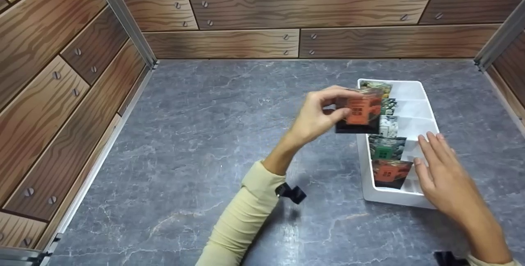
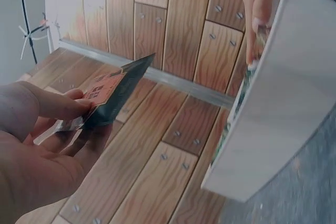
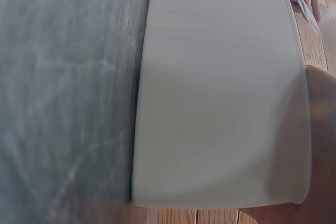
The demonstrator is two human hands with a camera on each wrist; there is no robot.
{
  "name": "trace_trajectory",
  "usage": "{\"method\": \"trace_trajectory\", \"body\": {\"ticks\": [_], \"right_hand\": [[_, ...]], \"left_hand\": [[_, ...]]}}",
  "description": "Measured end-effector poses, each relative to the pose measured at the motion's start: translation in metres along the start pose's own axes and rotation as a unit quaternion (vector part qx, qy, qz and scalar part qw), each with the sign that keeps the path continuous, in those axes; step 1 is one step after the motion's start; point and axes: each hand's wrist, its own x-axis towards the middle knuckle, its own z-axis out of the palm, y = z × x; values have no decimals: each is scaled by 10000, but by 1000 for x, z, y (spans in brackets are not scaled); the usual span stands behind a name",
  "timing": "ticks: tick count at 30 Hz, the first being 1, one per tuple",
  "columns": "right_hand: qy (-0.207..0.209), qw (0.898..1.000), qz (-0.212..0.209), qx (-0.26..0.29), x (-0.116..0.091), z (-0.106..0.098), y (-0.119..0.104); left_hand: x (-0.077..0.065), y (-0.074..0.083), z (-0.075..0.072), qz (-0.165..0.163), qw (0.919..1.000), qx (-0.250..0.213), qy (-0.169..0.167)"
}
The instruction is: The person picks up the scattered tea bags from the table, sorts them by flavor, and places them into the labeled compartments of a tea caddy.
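My left hand [image 1: 318,114] pinches a small flat sachet [image 1: 363,112] between thumb and fingers, over the left rim of a white divided box [image 1: 414,89]. The sachet is dark with an orange label, and in the left wrist view it tilts upward. Inside the box, one sachet stands in each compartment: an orange-labelled one [image 1: 387,173] at the near end, a green-labelled one [image 1: 383,151] behind it, then a pale one [image 1: 389,125] and darker, leafy-patterned ones. Over the box's near right side lies my right hand [image 1: 449,180], fingers straight and holding nothing.
The box stands on a grey marbled tabletop [image 1: 205,143], right of the middle. Wood-patterned panels [image 1: 246,11] rise at the back and both sides, joined by metal corner strips. A black wrist mount [image 1: 292,193] sits on my left sleeve.
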Motion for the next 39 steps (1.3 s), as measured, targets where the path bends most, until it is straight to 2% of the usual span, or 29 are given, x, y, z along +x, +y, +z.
{"method": "trace_trajectory", "body": {"ticks": [7,11,15,21,28,32,39], "right_hand": [[151,9999,-78,14,1,0,0],[255,9996,-144,15,-1,1,2],[128,9998,-141,8,-2,0,3],[120,9996,-225,100,0,-2,6],[63,9998,-106,126,-5,1,7],[14,9999,-50,116,-5,2,5],[166,9997,-119,121,-1,1,3]], "left_hand": [[2,5,31,-147,9981,508,-324],[-1,-1,51,-192,9954,755,-563],[-5,-11,63,-110,9938,900,-636],[-9,-20,75,-143,9896,1219,-747],[-15,-27,88,-358,9738,1956,-1099],[-18,-29,89,-449,9659,2189,-1311],[-20,-32,85,-183,9567,2452,-1559]]}}
